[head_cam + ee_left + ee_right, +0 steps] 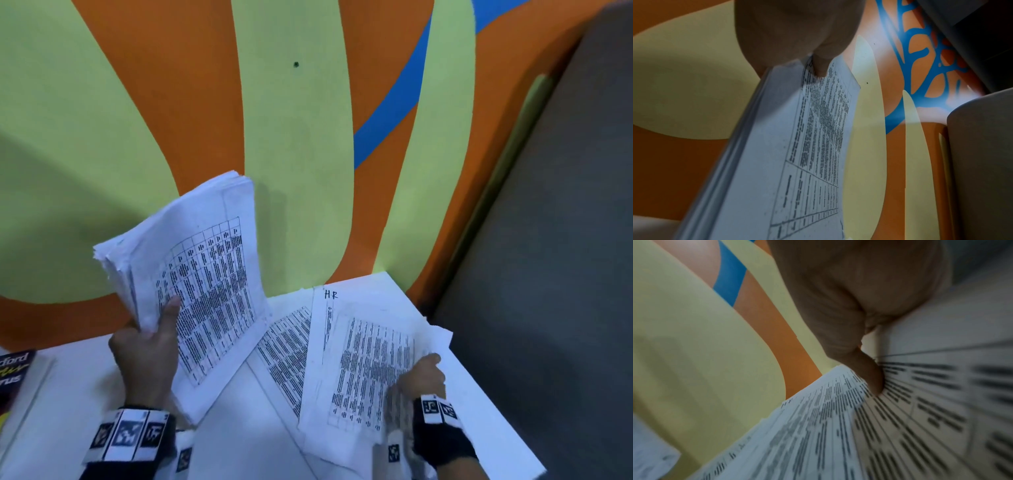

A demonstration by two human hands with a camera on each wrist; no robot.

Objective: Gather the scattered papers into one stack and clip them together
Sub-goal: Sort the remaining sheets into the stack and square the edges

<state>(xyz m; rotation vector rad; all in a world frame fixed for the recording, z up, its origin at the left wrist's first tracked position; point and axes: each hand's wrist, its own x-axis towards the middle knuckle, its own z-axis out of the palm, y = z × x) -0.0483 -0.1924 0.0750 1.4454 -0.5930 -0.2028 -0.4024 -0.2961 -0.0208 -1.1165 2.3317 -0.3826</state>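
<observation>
A thick stack of printed sheets [202,274] is held up off the white table [239,442], tilted, by my left hand [147,346], thumb pressed on the top sheet. The left wrist view shows the same stack [777,162] edge-on under my thumb. My right hand [421,377] pinches a sheet marked "HR" [356,349] by its right edge, lifting it slightly; the right wrist view shows the thumb on the printed page [838,426]. Another printed sheet [287,349] lies flat on the table between the two. No clip is in view.
A dark book [13,373] lies at the table's left edge. An orange, green and blue painted wall [294,137] rises right behind the table. A grey upholstered surface [555,240] stands at the right.
</observation>
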